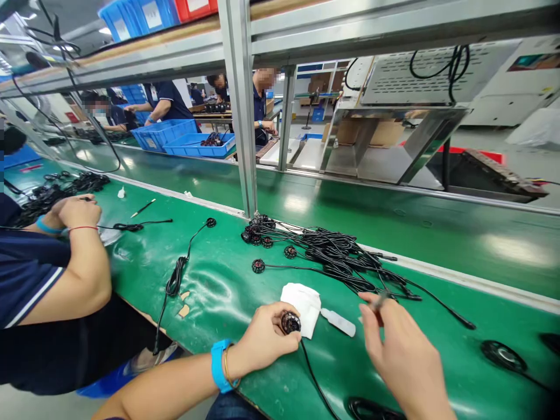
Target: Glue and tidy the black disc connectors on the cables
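Factory line, seen from my seat: the camera on my head is looking forward and down over a green workbench [219, 291], whose far edge is slanting down to the right. It is sitting near. My left hand [262, 341], pinching a round black part [290, 322], and my right hand [402, 356], gripping a thin tool [380, 301] that is blurring, are filling the bottom edge. A co-worker's arm [83, 268] is crowding the left margin. Past an aluminium post [245, 116] at centre, the wide lens is taking in a second green belt [394, 216] and people working at blue bins [175, 137] far behind.
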### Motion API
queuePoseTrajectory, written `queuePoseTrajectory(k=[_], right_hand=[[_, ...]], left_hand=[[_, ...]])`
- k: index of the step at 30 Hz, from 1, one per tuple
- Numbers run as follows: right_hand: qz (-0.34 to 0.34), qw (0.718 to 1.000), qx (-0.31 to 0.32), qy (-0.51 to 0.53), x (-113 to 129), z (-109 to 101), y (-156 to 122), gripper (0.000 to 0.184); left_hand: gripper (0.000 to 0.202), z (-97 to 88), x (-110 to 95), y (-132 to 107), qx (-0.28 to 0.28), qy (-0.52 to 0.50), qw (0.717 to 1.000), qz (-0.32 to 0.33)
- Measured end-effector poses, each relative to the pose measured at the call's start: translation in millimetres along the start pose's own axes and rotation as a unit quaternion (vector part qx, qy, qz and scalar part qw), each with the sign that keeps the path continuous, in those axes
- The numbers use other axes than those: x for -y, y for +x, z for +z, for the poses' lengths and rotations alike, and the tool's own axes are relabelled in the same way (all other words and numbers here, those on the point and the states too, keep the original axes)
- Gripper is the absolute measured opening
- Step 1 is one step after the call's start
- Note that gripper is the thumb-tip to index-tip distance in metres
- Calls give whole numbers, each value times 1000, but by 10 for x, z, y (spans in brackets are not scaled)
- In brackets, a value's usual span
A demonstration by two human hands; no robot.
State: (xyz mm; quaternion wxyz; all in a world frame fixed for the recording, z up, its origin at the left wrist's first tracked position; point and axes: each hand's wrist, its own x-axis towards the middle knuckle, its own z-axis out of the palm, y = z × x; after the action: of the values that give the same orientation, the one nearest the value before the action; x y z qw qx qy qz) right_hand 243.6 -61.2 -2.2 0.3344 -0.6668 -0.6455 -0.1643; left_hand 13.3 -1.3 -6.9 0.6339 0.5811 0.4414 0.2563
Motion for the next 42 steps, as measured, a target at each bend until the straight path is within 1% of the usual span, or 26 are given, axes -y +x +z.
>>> queuePoseTrajectory(k=[1, 3, 5, 6, 8, 9, 11, 12, 14, 15, 16, 18, 21, 22, 24, 27, 30, 31, 33, 34, 35, 36, 38, 39, 40, 42], right_hand=[[-34, 997, 26, -65, -136, 25, -11, 28], [-87, 985, 74, -133, -368, 93, -48, 35], [-102, 979, 94, -149, -490, 146, -79, 39], [-96, 979, 92, -152, -495, 157, -84, 40], [-65, 986, 67, -135, -388, 148, -76, 36], [-45, 993, 52, -100, -282, 135, -69, 33], [-8, 998, 46, 34, -4, 109, -71, 25], [-3, 990, 72, 121, 146, 103, -86, 21], [-8, 957, 142, 253, 414, 106, -135, 15], [-7, 944, 159, 289, 516, 113, -164, 11], [-6, 939, 160, 305, 590, 120, -190, 9], [-16, 947, 124, 296, 662, 127, -221, 7], [-78, 970, 53, 226, 652, 99, -209, 4], [-100, 974, 37, 202, 642, 81, -196, 3], [-136, 976, 22, 166, 636, 46, -168, 3], [-158, 977, 15, 141, 659, 20, -150, 8], [-144, 977, 24, 157, 677, 44, -182, 9], [-130, 975, 41, 178, 677, 60, -201, 9], [-103, 964, 97, 227, 669, 100, -242, 7], [-94, 957, 126, 246, 664, 122, -262, 7], [-92, 950, 151, 256, 660, 143, -279, 6], [-96, 947, 169, 258, 657, 164, -294, 7], [-112, 946, 183, 244, 662, 202, -317, 7], [-121, 946, 186, 235, 669, 220, -328, 8], [-128, 947, 187, 227, 680, 236, -338, 8], [-136, 948, 190, 215, 713, 261, -357, 8]], left_hand=[[32, -6, 1, -1, 4, 2, 1000, 3], [30, -17, 0, -4, 10, 5, 1000, 13], [28, -25, -4, -6, 10, -4, 1000, 25], [28, -27, -8, -6, 9, -14, 999, 28], [28, -32, -14, -6, 5, -41, 999, 27], [30, -34, -17, -6, 2, -57, 998, 23], [33, -41, -23, -6, -4, -97, 995, 18], [34, -46, -28, -8, -5, -123, 992, 19], [37, -59, -41, -14, 5, -176, 984, 25], [37, -69, -51, -19, 16, -195, 980, 30], [38, -79, -61, -26, 29, -206, 977, 35], [38, -102, -82, -45, 43, -189, 979, 60], [32, -124, -103, -76, 16, -81, 987, 140], [29, -126, -105, -84, 8, -45, 985, 168], [26, -122, -99, -91, 8, -2, 978, 207], [24, -113, -77, -86, 24, 11, 969, 245], [27, -123, -62, -82, 42, 32, 959, 279], [29, -135, -62, -82, 51, 41, 954, 294], [33, -176, -65, -72, 62, 57, 944, 318], [34, -205, -67, -59, 52, 64, 943, 324], [34, -240, -69, -38, 26, 75, 944, 320], [34, -282, -70, -10, -15, 90, 948, 306], [32, -382, -79, 61, -103, 134, 952, 255], [31, -438, -89, 97, -130, 162, 952, 227], [30, -495, -104, 129, -139, 191, 950, 203], [30, -608, -147, 182, -135, 252, 940, 187]])
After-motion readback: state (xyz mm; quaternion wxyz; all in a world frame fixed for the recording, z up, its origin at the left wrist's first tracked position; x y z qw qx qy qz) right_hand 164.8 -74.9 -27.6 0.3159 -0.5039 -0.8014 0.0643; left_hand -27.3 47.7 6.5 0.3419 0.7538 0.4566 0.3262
